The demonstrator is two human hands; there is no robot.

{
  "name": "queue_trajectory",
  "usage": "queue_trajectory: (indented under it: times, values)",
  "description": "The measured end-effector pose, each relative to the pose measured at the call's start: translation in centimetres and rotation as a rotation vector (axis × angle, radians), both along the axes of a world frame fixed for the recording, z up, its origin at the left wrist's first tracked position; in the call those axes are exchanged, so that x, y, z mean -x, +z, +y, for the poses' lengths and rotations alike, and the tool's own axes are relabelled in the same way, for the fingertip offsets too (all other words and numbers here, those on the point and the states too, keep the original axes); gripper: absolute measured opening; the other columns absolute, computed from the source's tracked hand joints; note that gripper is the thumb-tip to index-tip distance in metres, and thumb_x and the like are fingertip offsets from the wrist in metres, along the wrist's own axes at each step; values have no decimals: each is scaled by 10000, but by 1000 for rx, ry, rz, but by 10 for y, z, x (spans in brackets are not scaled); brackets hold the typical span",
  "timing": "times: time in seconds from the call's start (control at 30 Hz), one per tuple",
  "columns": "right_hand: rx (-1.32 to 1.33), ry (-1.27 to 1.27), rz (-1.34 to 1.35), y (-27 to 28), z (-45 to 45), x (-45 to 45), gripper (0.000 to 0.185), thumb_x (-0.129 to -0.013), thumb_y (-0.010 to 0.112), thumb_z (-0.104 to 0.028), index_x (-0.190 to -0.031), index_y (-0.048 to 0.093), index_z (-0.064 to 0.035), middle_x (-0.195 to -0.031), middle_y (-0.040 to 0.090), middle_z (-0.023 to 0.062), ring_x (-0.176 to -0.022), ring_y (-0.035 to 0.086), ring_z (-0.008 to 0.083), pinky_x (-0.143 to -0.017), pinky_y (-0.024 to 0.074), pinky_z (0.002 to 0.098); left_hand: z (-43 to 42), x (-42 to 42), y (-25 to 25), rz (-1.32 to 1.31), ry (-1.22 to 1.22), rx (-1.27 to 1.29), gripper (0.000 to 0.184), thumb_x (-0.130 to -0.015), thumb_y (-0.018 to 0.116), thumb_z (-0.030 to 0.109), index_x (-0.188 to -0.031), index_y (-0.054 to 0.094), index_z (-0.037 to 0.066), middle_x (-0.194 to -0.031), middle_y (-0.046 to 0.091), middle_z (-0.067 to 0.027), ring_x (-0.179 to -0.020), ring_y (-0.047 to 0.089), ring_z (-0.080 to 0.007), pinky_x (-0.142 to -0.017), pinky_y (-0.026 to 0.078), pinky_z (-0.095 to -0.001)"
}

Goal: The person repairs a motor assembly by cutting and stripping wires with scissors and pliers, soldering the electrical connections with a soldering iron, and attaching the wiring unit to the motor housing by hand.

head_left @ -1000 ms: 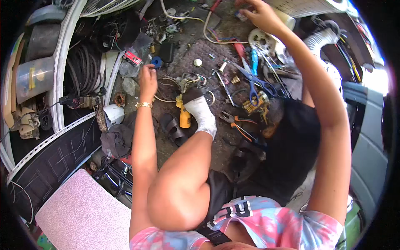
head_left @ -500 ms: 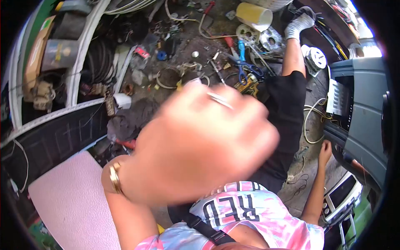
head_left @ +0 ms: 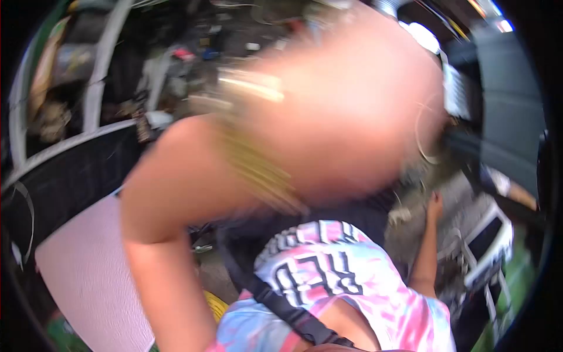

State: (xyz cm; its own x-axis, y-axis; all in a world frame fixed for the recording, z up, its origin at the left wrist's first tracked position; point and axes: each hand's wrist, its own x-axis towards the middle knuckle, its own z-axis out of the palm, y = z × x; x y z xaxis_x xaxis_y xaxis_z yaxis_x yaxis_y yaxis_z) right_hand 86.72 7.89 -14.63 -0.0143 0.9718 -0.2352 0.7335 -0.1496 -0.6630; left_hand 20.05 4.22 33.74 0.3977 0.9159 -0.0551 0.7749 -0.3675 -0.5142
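Observation:
My left hand [head_left: 352, 111] is raised close to the camera and fills much of the view. Strong motion blur smears its fingers, so I cannot see whether it holds anything. Gold bangles [head_left: 258, 167] circle the wrist. Lower down on the right, my right hand [head_left: 435, 206] is small and low beside the floor, its fingers looking curled together with no object visible in them. My tie-dye shirt [head_left: 328, 270] with dark letters and a black strap [head_left: 293, 322] show below the raised hand.
Blurred small parts litter the dark floor at the top. At left stand a white-framed shelf [head_left: 97, 88] and a pink board [head_left: 88, 258]. A grey-blue cabinet [head_left: 510, 100] and a white-framed appliance [head_left: 489, 240] are at the right.
My left hand has swept up and to the right, hiding the floor tools and most of my leg. The view has shifted, and my right hand now appears slightly further left.

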Motion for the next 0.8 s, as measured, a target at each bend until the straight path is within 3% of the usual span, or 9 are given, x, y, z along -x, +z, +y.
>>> queue_trajectory:
  times: [0.03,0.07,0.13,0.3,0.37,0.47,0.57,0.73,0.8]
  values:
    - [165,-115,-375,6,0,-23,236,-922,592,-202,-1004,686,-1,-982,707,138,-901,669,235,-839,512,350,6,14,-12,-151,20,-33,371,-869,610,164,-1215,549,45,-1092,604,-103,-972,587,-227,-849,465,-339]
    - [145,-176,-209,-1,-11,-37,265,-930,592,-239,-994,674,5,-925,698,107,-744,675,219,-704,549,347,4,23,-21,-269,60,-3,371,-871,621,154,-1216,545,41,-1101,603,-106,-970,589,-231,-855,461,-339]
    - [406,-277,2,76,-29,15,283,-951,565,-292,-997,655,-28,-820,670,99,-584,639,194,-536,553,330,-24,37,-25,-574,271,229,334,-860,632,116,-1179,571,41,-1083,617,-111,-971,605,-255,-851,469,-357]
    - [739,-154,77,90,-59,51,280,-947,563,-290,-972,672,-33,-802,675,90,-591,666,191,-545,549,336,-121,53,-28,-874,790,280,282,-848,638,92,-1113,587,7,-1004,631,-121,-906,599,-237,-833,467,-326]
    - [520,288,-327,84,-61,65,247,-922,559,-225,-942,687,-14,-775,683,144,-644,687,268,-604,548,388,-151,62,-21,-972,902,248,273,-852,621,74,-1110,582,-7,-988,622,-118,-902,592,-203,-829,463,-314]
    - [294,579,-576,106,-86,103,218,-893,561,-181,-884,685,-2,-780,672,211,-745,676,373,-681,532,449,-190,71,-7,-981,1014,121,258,-896,584,69,-1145,577,2,-980,607,-77,-900,567,-155,-839,453,-276]
    - [352,684,-554,128,-120,122,180,-869,554,-146,-898,666,-8,-835,658,244,-809,634,451,-716,512,508,-222,89,0,-1005,1036,71,273,-954,573,126,-1200,559,7,-1050,604,-60,-960,557,-138,-859,442,-267]
    - [392,1075,-670,67,-188,132,203,-847,528,-107,-1006,634,-37,-960,630,198,-865,644,380,-744,539,476,-216,85,-16,-939,1045,110,275,-934,589,107,-1177,559,-18,-1011,620,-87,-917,574,-154,-856,451,-276]
    - [128,1081,-734,39,-213,127,224,-852,518,-121,-1035,614,-35,-928,621,190,-861,630,349,-741,537,464,-218,81,-20,-959,1033,112,277,-926,592,99,-1175,561,-19,-1009,621,-87,-916,574,-157,-856,451,-277]
